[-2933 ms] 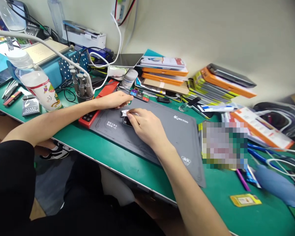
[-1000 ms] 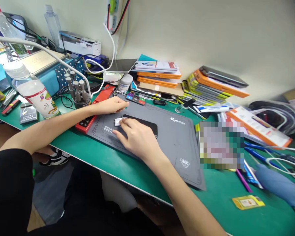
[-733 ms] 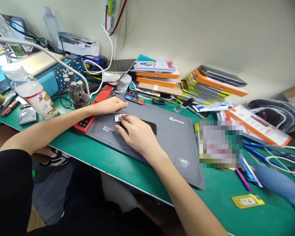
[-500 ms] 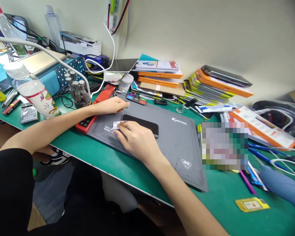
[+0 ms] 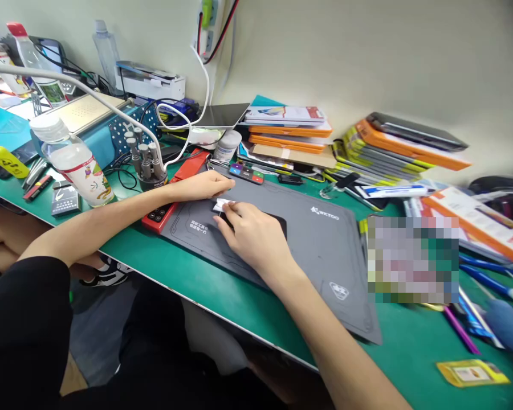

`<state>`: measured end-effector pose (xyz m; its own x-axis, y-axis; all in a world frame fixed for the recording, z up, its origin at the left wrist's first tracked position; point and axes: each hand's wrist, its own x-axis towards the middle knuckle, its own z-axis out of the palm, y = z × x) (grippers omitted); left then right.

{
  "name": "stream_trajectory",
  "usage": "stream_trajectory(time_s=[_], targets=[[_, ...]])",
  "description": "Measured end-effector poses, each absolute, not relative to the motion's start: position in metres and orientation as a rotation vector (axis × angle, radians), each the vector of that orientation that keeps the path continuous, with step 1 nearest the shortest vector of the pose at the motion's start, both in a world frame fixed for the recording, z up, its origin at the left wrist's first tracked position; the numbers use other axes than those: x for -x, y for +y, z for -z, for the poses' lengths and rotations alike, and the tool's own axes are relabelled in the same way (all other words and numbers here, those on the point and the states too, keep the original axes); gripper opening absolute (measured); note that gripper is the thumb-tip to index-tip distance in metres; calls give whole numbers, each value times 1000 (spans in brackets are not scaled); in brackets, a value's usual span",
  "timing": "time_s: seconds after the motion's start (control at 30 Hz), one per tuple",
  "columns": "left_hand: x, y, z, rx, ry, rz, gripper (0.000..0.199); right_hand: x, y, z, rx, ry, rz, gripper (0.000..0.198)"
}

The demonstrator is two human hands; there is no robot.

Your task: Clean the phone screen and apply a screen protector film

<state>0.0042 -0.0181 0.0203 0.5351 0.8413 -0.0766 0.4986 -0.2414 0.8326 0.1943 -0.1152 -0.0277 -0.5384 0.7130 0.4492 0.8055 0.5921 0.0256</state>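
half covers the black phone (image 5: 280,221), lengthwise left-to-right on the mat (image 5: 316,250), with the nearer right hand (image 5: 259,234), pinching a white wipe (image 5: 220,205) at the left end, and curls the left hand (image 5: 214,184) far-left, cannot tell around what.

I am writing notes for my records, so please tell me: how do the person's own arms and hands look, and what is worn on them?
A plain black sleeve covers the left upper arm and ends near the elbow. Below it, the left forearm is bare. The right forearm is bare too; its sleeve is out of view. No glove or watch shows.
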Motion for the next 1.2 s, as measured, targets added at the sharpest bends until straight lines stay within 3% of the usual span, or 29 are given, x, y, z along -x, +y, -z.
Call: stream_trajectory(time_s=[0.17,0.37,0.77,1.2], targets=[[-3,-18,-21,-1895,1138,-489,57,-193,-125,26,1170,-2479,369,52],[-2,-16,-17,-1904,1108,-505,64,-201,-118,24,1307,-2418,380,49],[-4,-12,-14,-1899,1105,-528,59,-218,-99,26,1257,-2406,221,45],[0,-8,-11,-1938,1069,-511,61,-220,-99,23,1337,-2474,312,47]])
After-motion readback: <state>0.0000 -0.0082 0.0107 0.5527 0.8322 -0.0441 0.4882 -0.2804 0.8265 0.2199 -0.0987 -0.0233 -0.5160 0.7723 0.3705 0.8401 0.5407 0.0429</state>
